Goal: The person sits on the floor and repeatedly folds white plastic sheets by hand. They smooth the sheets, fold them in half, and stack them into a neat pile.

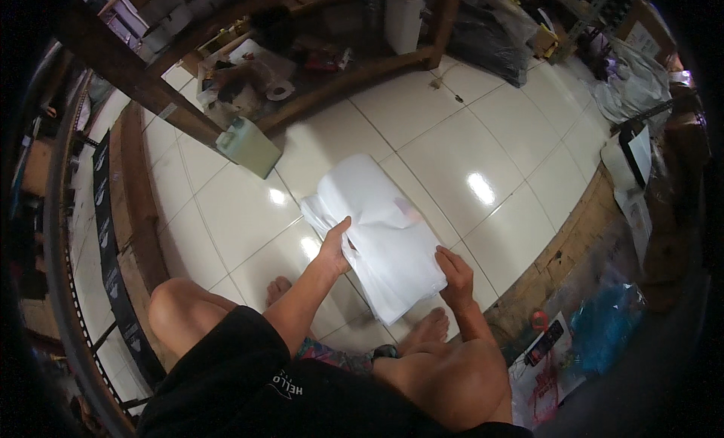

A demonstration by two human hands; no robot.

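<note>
A thick bundle of folded white sheets (381, 234), thin and slightly see-through like plastic or foam wrap, is held above the floor between my hands. My left hand (335, 248) grips its left edge, thumb on top and fingers hidden beneath. At its lower right edge my right hand (455, 278) is closed, fingers bent round the side. Loose layers fan out along the left and lower edges. A faint pinkish patch shows on the right part of the bundle.
Pale glossy tiles (483, 144) make up the floor. A plastic jerrycan (249, 147) with yellowish liquid stands by a wooden shelf frame (339, 87). To the right, a wooden ledge (558, 264) runs near a phone (544, 342) and a blue plastic bag (607, 321). My bare feet are below the bundle.
</note>
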